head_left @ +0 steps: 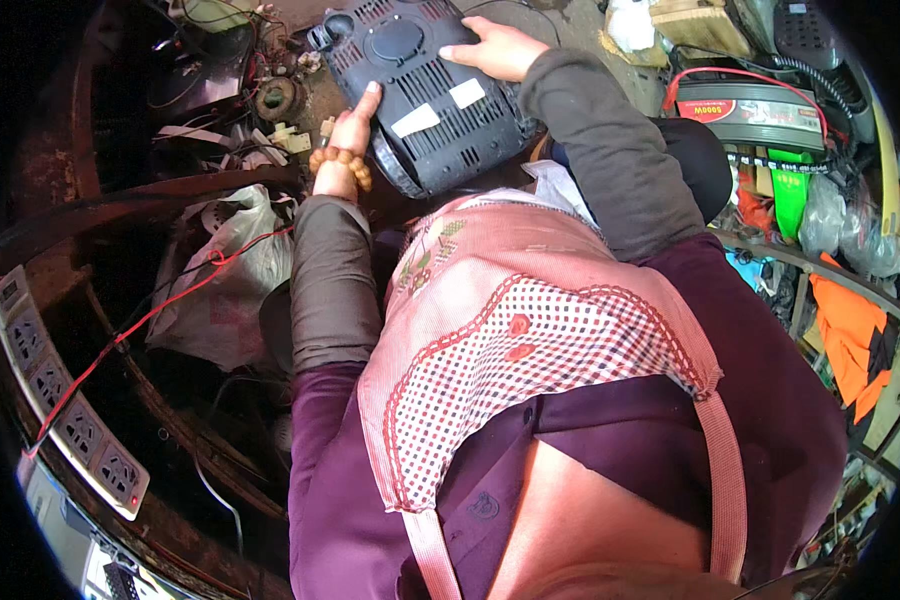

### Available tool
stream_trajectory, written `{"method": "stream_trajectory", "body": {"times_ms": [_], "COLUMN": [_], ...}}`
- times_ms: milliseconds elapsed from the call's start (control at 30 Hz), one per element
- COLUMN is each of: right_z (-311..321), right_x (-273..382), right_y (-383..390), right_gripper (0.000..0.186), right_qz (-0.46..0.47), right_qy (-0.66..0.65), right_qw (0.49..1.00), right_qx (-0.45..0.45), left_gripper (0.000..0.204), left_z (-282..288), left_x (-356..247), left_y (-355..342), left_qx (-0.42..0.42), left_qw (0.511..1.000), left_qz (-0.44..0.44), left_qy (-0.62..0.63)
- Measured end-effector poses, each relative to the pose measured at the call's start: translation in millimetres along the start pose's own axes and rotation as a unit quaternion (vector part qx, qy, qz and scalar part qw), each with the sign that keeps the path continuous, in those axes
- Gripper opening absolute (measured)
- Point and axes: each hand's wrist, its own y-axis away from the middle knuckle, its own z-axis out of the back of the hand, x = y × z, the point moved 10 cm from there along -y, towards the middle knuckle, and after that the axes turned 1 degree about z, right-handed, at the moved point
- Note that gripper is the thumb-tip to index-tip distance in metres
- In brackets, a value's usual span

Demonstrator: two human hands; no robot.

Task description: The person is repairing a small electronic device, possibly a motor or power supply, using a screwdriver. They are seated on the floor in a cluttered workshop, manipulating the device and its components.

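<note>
A black plastic appliance point(432, 130) with slotted vents, a round cap on top and two white labels lies at the top centre, over my lap. My left hand point(350, 135), wearing a beaded bracelet, grips its left side, one finger pointing up along the edge. My right hand point(495, 52) holds the upper right part, thumb and fingertips resting on the casing, the other fingers partly hidden. Below it is my pink checked apron point(525, 340).
Cables and small parts point(275, 95) crowd the upper left. A power strip point(65, 390), red wire and white plastic bag point(210, 300) lie left. An inverter point(745, 112), wooden block point(700, 25) and orange cloth point(845, 330) are among clutter on the right.
</note>
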Motion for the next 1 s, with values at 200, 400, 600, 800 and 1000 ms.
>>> {"method": "stream_trajectory", "body": {"times_ms": [200, 400, 600, 800, 1000], "right_z": [2, -14, 7, 19, 5], "right_x": [-25, -44, -53, 57, 231], "right_y": [9, -11, -22, 25, 82], "right_gripper": [0.088, 0.087, 0.077, 0.069, 0.045], "right_qz": [0.021, 0.045, 0.022, 0.057, 0.281], "right_qy": [0.077, -0.166, 0.071, 0.161, -0.164], "right_qw": [0.995, 0.985, 0.994, 0.978, 0.946], "right_qx": [-0.06, -0.006, -0.085, -0.123, 0.01], "left_gripper": [0.102, 0.072, 0.055, 0.064, 0.047], "left_z": [22, 10, -4, 4, -2], "left_x": [-26, -69, -62, -24, -38], "left_y": [0, 38, 44, 40, 65], "left_qx": [-0.121, -0.168, -0.017, -0.042, -0.048], "left_qw": [0.992, 0.961, 1.0, 0.997, 0.996], "left_qz": [-0.031, -0.201, -0.004, 0.06, 0.032], "left_qy": [-0.029, -0.095, 0.017, -0.013, 0.063]}}
